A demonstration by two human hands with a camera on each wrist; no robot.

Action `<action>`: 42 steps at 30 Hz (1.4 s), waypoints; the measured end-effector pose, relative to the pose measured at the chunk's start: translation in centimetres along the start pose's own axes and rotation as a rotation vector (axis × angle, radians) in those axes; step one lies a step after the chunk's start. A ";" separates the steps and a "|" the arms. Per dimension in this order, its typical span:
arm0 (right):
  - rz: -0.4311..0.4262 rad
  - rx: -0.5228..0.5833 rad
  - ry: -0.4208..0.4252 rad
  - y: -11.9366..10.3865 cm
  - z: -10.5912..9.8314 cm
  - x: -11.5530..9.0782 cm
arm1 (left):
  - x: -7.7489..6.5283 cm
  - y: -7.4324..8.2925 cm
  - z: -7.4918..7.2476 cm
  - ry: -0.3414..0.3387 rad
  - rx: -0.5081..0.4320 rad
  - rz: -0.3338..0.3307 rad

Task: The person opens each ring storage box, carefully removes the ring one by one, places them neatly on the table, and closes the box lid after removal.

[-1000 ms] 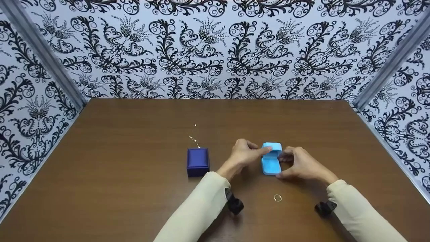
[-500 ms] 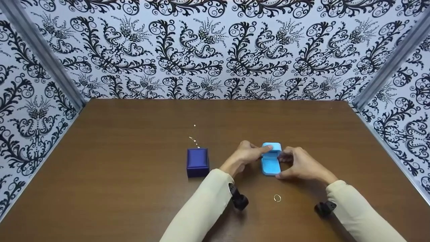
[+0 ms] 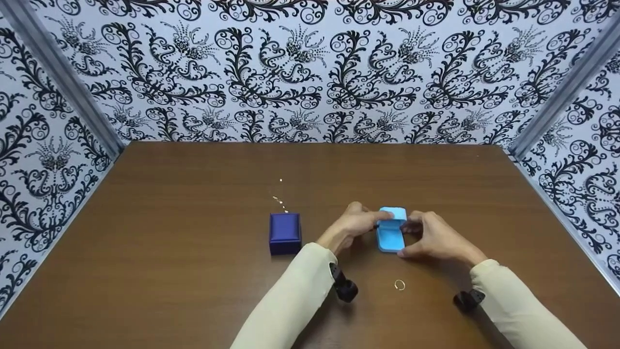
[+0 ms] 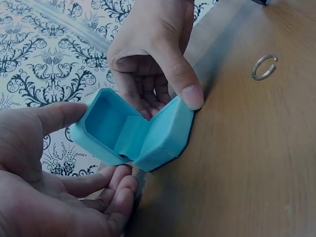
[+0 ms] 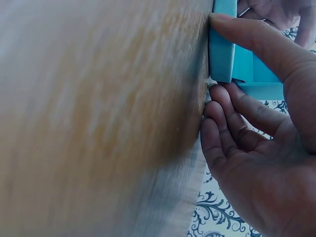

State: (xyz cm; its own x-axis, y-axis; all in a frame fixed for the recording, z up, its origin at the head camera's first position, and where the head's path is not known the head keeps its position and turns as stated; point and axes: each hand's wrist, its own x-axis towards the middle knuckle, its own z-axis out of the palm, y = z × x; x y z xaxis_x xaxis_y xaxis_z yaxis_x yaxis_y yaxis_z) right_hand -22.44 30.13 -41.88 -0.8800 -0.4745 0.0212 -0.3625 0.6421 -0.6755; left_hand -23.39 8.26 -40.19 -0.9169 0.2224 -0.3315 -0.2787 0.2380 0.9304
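A light blue ring box (image 3: 390, 240) stands on the table with its lid raised, its inside facing me. My left hand (image 3: 356, 222) has its thumb on the lid's edge, with the other fingers curled behind the hinge side in the left wrist view. My right hand (image 3: 433, 236) pinches the base, thumb at the front corner and fingers by the rear side. In the left wrist view the blue box (image 4: 165, 136) holds nothing visible in its base or lid. A thin ring (image 4: 264, 67) with a gap in its band lies on the table in front of the box.
A dark blue box (image 3: 285, 229) with its lid down stands left of my left hand. Behind it lies a fine chain with small shiny pieces (image 3: 279, 201). Patterned walls (image 3: 310, 72) border the brown table (image 3: 169, 218) at the back and sides.
The blue box's lid has tipped slightly forward under my left thumb. My left forearm has shifted a little to the right. My right hand keeps its grip on the base.
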 end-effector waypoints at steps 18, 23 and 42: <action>-0.018 0.013 -0.009 0.1 0.3 0.1 | -0.3 -1.3 -0.8 -0.069 0.018 0.202; -0.036 0.054 -0.025 0.2 0.3 0.2 | -0.6 -1.5 -0.6 -0.071 0.119 0.303; -0.034 0.006 -0.014 0.0 0.2 -0.1 | -1.3 -2.3 0.1 0.058 0.406 0.448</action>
State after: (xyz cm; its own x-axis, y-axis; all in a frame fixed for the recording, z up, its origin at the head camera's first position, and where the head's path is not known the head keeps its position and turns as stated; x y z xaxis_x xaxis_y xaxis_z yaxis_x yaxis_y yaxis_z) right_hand -22.27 30.03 -42.04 -0.8628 -0.5043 0.0343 -0.3903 0.6215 -0.6792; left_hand -21.53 7.48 -41.91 -0.9370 0.3351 0.0989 0.2594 0.4775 0.8395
